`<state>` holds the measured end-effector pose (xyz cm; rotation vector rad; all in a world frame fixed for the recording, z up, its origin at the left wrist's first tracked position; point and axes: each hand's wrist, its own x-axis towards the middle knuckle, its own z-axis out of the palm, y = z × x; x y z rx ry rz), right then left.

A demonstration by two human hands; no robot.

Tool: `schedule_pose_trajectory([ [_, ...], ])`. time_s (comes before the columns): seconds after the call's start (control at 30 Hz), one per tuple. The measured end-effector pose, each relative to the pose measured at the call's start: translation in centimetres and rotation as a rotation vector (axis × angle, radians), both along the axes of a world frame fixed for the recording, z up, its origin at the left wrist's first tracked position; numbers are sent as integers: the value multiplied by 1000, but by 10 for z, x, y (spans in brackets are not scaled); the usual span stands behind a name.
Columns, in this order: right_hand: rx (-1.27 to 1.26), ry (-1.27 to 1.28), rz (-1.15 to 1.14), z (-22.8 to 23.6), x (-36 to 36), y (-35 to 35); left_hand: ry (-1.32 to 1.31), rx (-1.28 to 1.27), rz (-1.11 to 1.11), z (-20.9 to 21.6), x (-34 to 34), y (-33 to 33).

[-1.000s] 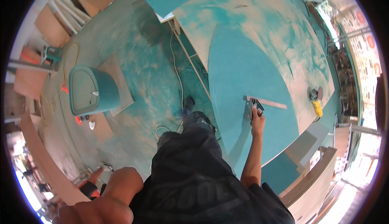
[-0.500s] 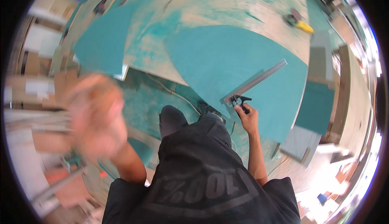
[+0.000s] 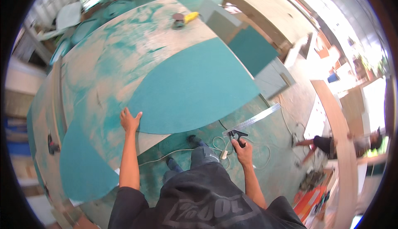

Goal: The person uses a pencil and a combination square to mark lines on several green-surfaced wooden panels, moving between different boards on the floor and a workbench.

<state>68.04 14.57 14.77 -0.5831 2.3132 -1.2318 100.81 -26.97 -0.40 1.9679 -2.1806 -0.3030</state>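
Note:
My right hand (image 3: 242, 151) grips the black head of a combination square (image 3: 253, 119) and holds it off the table's near edge. The square's long metal rule slants up to the right, over the floor. My left hand (image 3: 130, 120) has its fingers spread at the pointed left end of a large teal curved panel (image 3: 192, 88). Its thumb touches the panel's rim. The panel lies flat on a big worktable (image 3: 105, 79) smeared with teal dust or paint.
A yellow power tool with a round disc (image 3: 184, 18) lies at the table's far end. Another teal panel (image 3: 83, 167) rests at left, near a dark tool (image 3: 53, 145). A pale cable (image 3: 166, 151) crosses the floor. Another person (image 3: 325, 145) stands at right beside a long wooden board (image 3: 340, 146).
The view has swung to the right. My left hand, blurred in the air before, now rests at the panel's end. My right hand has carried the combination square off the panel.

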Motion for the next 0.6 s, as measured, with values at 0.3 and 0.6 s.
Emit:
schedule_pose_trajectory([
  [0.3,-49,-120,-448,-57,101,105,-208,28,-7,20,-31,84],
  [0.6,-274,-360,-611,-82,99,82,-210,221,54,27,-98,139],
])
